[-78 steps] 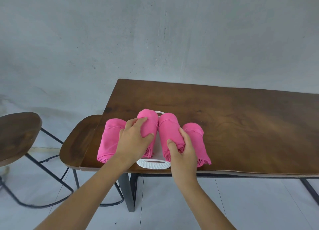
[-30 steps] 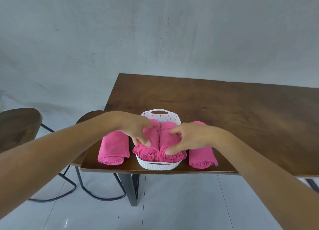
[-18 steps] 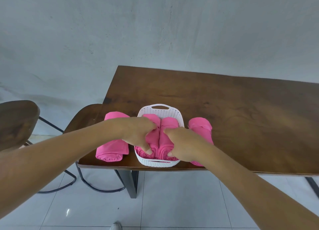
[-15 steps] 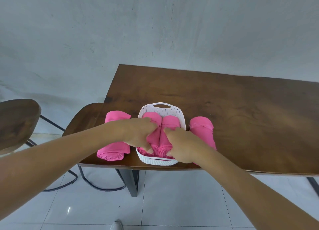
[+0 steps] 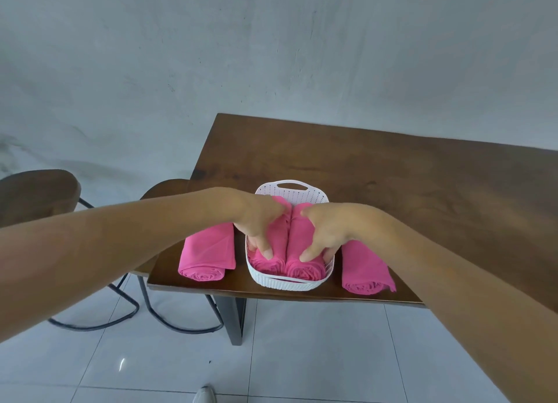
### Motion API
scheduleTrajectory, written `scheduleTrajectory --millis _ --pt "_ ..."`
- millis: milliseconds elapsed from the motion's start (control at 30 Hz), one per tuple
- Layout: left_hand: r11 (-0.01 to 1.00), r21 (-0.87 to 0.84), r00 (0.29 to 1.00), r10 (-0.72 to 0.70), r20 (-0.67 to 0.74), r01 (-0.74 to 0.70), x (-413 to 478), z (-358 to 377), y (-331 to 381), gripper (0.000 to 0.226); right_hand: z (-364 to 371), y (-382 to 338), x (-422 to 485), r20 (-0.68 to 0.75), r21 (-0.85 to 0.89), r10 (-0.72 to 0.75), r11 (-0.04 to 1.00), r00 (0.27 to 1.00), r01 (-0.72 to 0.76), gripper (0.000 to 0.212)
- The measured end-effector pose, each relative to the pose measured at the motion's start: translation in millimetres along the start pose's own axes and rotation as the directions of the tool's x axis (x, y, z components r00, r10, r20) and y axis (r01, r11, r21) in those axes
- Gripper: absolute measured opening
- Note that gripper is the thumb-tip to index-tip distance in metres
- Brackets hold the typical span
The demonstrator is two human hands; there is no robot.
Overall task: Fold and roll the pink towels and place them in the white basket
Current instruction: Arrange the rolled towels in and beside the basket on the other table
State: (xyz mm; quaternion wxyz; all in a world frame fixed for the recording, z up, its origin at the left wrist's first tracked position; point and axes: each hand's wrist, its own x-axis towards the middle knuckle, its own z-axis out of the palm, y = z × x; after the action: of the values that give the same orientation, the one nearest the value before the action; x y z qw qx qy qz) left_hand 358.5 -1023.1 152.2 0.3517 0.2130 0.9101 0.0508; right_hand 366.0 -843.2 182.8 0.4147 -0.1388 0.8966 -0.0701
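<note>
Grey wall; dark wood worktop (image 5: 392,176). White basket (image 5: 283,284) at lower centre, by the near edge. Left hand (image 5: 256,221) grips left basket roll (image 5: 279,236), right hand (image 5: 329,230) grips right basket roll (image 5: 302,269), fingers (image 5: 267,253) curled over each. Left spare roll (image 5: 208,251) and right spare roll (image 5: 363,269) flank the basket.

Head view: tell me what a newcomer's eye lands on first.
Bright pink against the dark wooden table: the left basket roll and right basket roll lie packed side by side in the white basket at the near edge, flanked by the left loose roll and right loose roll on the tabletop. Then two bare arms extend in, the left hand curled over one basket roll, the right hand over the other.
</note>
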Motion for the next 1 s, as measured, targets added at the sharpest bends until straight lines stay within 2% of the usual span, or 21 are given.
scheduleTrajectory --millis 100,167,200,267,367,533,633,667,733,800,867,933,1000 --pt "0.997 0.063 0.998 -0.049 -0.036 0.052 1.4 8.4 13.8 0.112 6.5 3.5 3.3 -0.032 -0.130 0.010 0.991 0.999 -0.014 0.084" --pt "0.983 0.159 0.993 -0.076 -0.085 0.089 4.3 22.3 24.4 0.129 20.1 5.1 10.4 -0.095 -0.243 0.002 0.970 0.995 -0.025 0.108" --pt "0.970 0.211 0.987 -0.095 -0.134 0.122 6.3 30.1 28.4 0.130 29.9 4.7 15.3 -0.132 -0.282 0.002 0.959 0.991 -0.039 0.121" --pt "0.945 0.289 0.971 -0.090 -0.220 0.153 13.3 44.2 28.7 0.123 45.8 1.7 27.5 -0.210 -0.301 0.005 0.951 0.978 -0.070 0.130" --pt "0.943 0.293 0.956 -0.070 -0.286 0.157 21.7 55.7 24.2 0.113 51.6 -3.9 38.6 -0.239 -0.284 0.045 0.952 0.970 -0.114 0.125" --pt "0.939 0.298 0.953 -0.079 -0.293 0.170 22.2 54.5 27.9 0.115 50.5 -1.5 36.0 -0.283 -0.236 0.038 0.966 0.958 -0.108 0.117" --pt "0.964 0.221 0.955 -0.084 -0.284 0.150 11.3 48.0 24.4 0.120 52.0 3.6 27.4 -0.333 -0.190 0.032 0.977 0.942 -0.101 0.113" --pt "0.979 0.173 0.955 -0.057 -0.291 0.111 7.1 45.0 21.2 0.115 52.6 5.1 22.4 -0.358 -0.175 0.021 0.981 0.933 -0.089 0.105" --pt "0.994 0.107 0.940 0.022 -0.341 0.016 -7.2 34.1 17.9 0.089 51.7 9.0 9.6 -0.469 -0.173 -0.035 0.984 0.883 -0.053 0.083" --pt "0.998 0.013 0.898 0.055 -0.436 -0.055 -25.0 27.6 12.6 0.069 52.1 16.3 -2.2 -0.636 -0.134 -0.071 0.991 0.768 -0.019 0.060" --pt "0.995 -0.075 0.846 0.015 -0.533 -0.064 -37.8 27.2 2.4 0.064 54.1 31.0 -8.1 -0.762 -0.027 -0.034 0.999 0.647 0.020 0.043" --pt "0.990 -0.137 0.760 -0.062 -0.647 -0.036 -45.6 33.4 -14.0 0.052 58.2 51.3 -7.4 -0.791 0.136 0.086 0.990 0.605 0.037 0.039" --pt "0.974 -0.227 0.633 -0.179 -0.753 0.006 -47.2 43.6 -35.7 0.041 64.1 75.4 -1.9 -0.751 0.264 0.224 0.964 0.621 -0.028 0.045"
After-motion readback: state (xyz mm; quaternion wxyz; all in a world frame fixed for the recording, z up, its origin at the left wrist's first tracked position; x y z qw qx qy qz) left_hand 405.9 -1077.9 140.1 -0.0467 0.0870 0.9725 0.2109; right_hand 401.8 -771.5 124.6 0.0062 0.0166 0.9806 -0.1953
